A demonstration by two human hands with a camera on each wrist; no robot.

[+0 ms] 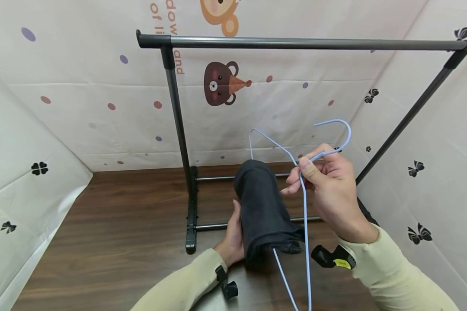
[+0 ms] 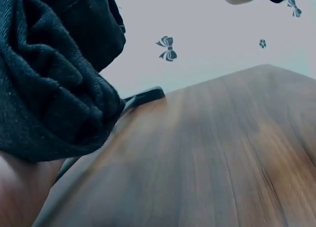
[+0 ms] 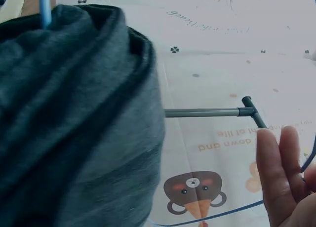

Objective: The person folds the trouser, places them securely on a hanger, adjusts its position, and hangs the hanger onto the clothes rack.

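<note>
A light blue wire hanger (image 1: 305,224) hangs from my right hand (image 1: 332,190), which pinches it at the neck between thumb and fingers, with the hook curving up above. Over the hanger lies a dark garment (image 1: 258,203), folded into a thick bundle; the hanger wire comes out at both ends of it. My left hand (image 1: 233,239) holds the garment from its lower left side, thumb along the cloth and the other fingers hidden behind it. Close folds of the garment (image 2: 54,84) fill the left of the left wrist view. In the right wrist view, two fingers (image 3: 270,172) extend beside the garment (image 3: 98,118).
A black clothes rack stands ahead, its top rail (image 1: 295,43) running across and its left post (image 1: 177,112) going down to a foot on the brown wood-look floor (image 1: 120,224). Behind it is a pale printed sheet (image 1: 101,65) with a bear picture.
</note>
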